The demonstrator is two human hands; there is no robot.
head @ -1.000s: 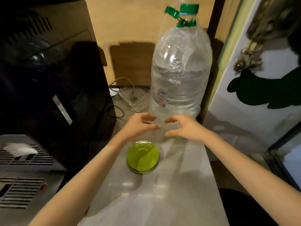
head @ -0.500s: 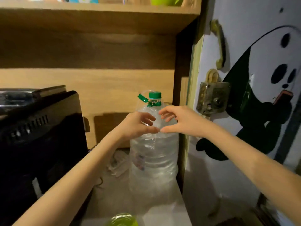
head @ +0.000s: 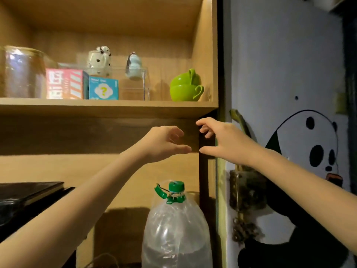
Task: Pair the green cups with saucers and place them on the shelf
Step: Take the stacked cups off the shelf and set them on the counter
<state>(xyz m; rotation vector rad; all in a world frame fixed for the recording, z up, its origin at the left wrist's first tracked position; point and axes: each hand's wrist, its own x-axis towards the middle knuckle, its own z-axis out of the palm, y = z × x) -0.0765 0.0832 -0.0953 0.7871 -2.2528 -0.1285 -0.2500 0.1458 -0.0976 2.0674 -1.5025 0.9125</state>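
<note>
Both hands have risen since half a second ago, from the neck of the water bottle to just under the shelf board. Left hand and right hand hang there side by side, fingers loosely spread and curled, empty, thumbs nearly meeting. Green cups, apparently two or three nested, the upper tilted, sit on the shelf at its right end, above both hands. Further left on the shelf stand a teal box, a pink box and a glass jar.
</note>
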